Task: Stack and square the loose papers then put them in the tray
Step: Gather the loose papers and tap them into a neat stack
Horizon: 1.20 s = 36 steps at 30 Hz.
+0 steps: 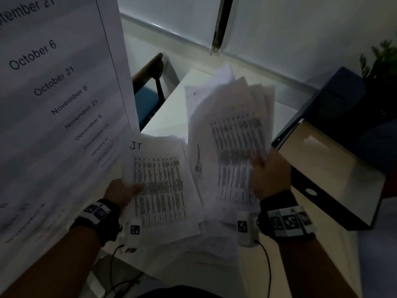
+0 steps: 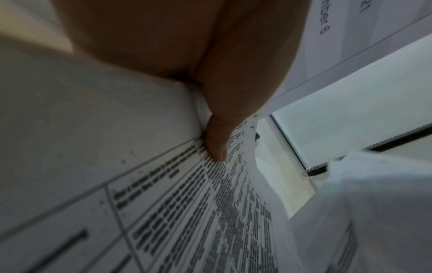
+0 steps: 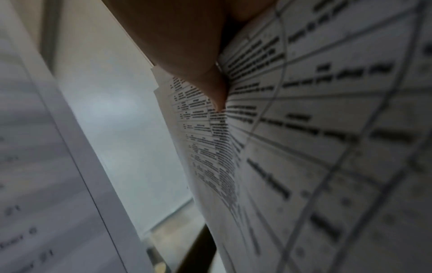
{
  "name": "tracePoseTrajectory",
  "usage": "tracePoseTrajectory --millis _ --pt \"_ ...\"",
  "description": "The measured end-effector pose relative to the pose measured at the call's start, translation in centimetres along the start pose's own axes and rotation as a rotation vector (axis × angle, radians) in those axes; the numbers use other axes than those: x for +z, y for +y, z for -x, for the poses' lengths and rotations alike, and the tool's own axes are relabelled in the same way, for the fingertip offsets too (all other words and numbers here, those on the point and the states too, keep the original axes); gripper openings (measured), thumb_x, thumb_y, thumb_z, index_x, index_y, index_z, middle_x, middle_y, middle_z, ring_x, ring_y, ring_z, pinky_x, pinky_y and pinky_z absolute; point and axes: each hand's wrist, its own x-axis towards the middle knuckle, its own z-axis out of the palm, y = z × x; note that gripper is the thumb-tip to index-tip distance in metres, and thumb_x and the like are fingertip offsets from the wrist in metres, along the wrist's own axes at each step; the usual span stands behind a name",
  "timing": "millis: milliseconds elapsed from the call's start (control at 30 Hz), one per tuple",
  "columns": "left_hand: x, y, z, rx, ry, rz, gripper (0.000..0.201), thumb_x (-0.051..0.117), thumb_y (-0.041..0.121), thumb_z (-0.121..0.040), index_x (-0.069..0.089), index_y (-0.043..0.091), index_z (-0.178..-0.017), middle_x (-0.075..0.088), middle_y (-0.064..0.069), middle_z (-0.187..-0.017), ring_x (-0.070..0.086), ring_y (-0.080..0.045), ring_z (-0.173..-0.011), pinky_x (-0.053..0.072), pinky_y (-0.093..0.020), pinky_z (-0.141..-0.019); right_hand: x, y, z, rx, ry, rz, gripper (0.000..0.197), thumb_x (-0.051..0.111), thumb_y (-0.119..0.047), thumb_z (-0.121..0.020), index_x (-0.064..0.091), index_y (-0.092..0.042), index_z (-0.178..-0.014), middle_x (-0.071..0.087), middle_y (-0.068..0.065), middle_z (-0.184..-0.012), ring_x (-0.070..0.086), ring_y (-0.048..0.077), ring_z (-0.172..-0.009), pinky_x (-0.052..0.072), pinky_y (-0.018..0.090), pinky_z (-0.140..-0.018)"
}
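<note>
My left hand (image 1: 125, 191) grips a sheaf of printed papers (image 1: 160, 186) at its left edge, thumb on the top page; that thumb (image 2: 216, 142) presses on the print in the left wrist view. A large sheet with dates (image 1: 53, 104) stands up from the same hand on the left. My right hand (image 1: 268, 175) holds a second, fanned bundle of papers (image 1: 232, 134) tilted upright, thumb (image 3: 210, 86) on its printed face. Both bundles are held above the white table (image 1: 169, 112). An open box tray (image 1: 330, 168) with dark sides lies at the right.
A dark blue binder (image 1: 348, 97) lies behind the tray, with a green plant (image 1: 382, 59) past it. A chair with a blue seat (image 1: 150, 91) stands at the table's far left side. White wall panels rise behind. A cable (image 1: 266, 267) hangs from my right wrist.
</note>
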Motion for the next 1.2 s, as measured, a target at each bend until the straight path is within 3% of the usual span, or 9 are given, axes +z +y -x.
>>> tracePoseTrajectory --millis 167,300,500,633,767,900,1000,1067,1200 --pt "3.6 0.4 0.7 0.038 -0.071 -0.073 0.024 0.076 0.029 -0.083 0.068 0.008 -0.089 0.07 -0.015 -0.094 0.067 -0.031 -0.084 0.059 -0.046 -0.08 -4.9 -4.0 -1.9 -0.178 0.159 0.014 0.018 0.063 -0.01 -0.09 0.066 0.004 -0.1 0.07 0.022 -0.093 0.064 0.034 -0.088 0.026 0.016 -0.059" --pt "5.5 0.2 1.1 0.1 -0.154 -0.243 0.022 0.073 0.026 -0.084 0.069 0.005 -0.089 0.07 -0.013 -0.09 0.065 -0.026 -0.076 0.053 -0.029 -0.065 -5.7 -5.7 -2.4 -0.334 0.172 0.054 0.015 0.058 -0.012 -0.092 0.064 0.0 -0.099 0.06 0.005 -0.075 0.049 0.011 -0.066 0.026 0.018 -0.052" --pt "7.1 0.4 2.4 0.194 -0.204 -0.234 0.017 0.065 0.012 -0.09 0.061 0.017 -0.106 0.063 0.006 -0.092 0.057 -0.015 -0.081 0.042 -0.012 -0.058 -4.1 -8.8 -2.1 -0.526 0.041 0.23 0.015 0.046 -0.018 -0.091 0.058 -0.011 -0.084 0.061 0.01 -0.066 0.057 0.033 -0.057 0.036 0.03 -0.051" --pt "6.3 -0.8 1.5 0.212 -0.223 -0.215 0.033 0.06 0.026 -0.091 0.065 0.008 -0.117 0.069 -0.011 -0.113 0.064 -0.029 -0.1 0.05 -0.032 -0.087 -6.3 -8.7 -3.3 -0.449 0.075 0.113 0.018 0.058 -0.018 -0.09 0.058 -0.005 -0.077 0.063 0.006 -0.069 0.059 0.026 -0.064 0.035 0.032 -0.053" --pt "4.9 -0.3 2.3 -0.03 -0.283 0.198 0.024 0.053 0.031 -0.1 0.068 0.012 -0.101 0.069 -0.019 -0.108 0.066 -0.032 -0.086 0.058 -0.03 -0.068 -4.9 -6.1 -3.4 -0.254 -0.054 -0.058 0.017 0.065 -0.021 -0.088 0.069 -0.004 -0.087 0.07 0.009 -0.08 0.065 0.02 -0.073 0.048 0.026 -0.055" --pt "1.9 -0.8 1.4 -0.276 -0.383 0.639 0.073 0.024 0.072 -0.092 0.067 0.015 -0.11 0.07 -0.018 -0.113 0.064 -0.038 -0.105 0.053 -0.042 -0.079 1.2 -0.2 -1.5 0.161 -0.343 -0.183 0.016 0.068 -0.012 -0.086 0.071 -0.007 -0.101 0.069 0.005 -0.087 0.066 0.018 -0.081 0.051 0.017 -0.062" --pt "2.1 -0.5 0.6 -0.233 -0.357 0.359 0.064 0.029 0.071 -0.092 0.064 0.022 -0.115 0.069 -0.01 -0.112 0.064 -0.031 -0.103 0.054 -0.038 -0.08 6.7 4.6 0.4 0.413 -0.525 -0.196 0.025 0.069 -0.01 -0.085 0.067 -0.011 -0.111 0.07 0.009 -0.104 0.066 0.028 -0.099 0.054 0.035 -0.084" --pt "3.4 -0.5 0.1 -0.05 -0.296 0.084 0.042 0.04 0.05 -0.1 0.059 0.019 -0.122 0.064 -0.013 -0.124 0.061 -0.03 -0.108 0.051 -0.041 -0.095 9.2 6.7 1.6 0.502 -0.568 -0.2 0.03 0.062 -0.003 -0.087 0.063 -0.017 -0.114 0.066 0.009 -0.115 0.062 0.033 -0.11 0.052 0.044 -0.094" --pt "5.8 -0.9 -0.3 0.091 -0.156 -0.153 0.039 0.041 0.019 -0.103 0.045 0.005 -0.139 0.054 -0.014 -0.137 0.054 -0.031 -0.12 0.039 -0.032 -0.102 12.1 8.6 2.9 0.666 -0.508 -0.072 0.068 0.043 0.007 -0.091 0.021 -0.021 -0.149 0.044 0.016 -0.145 0.051 0.039 -0.122 0.046 0.05 -0.102"
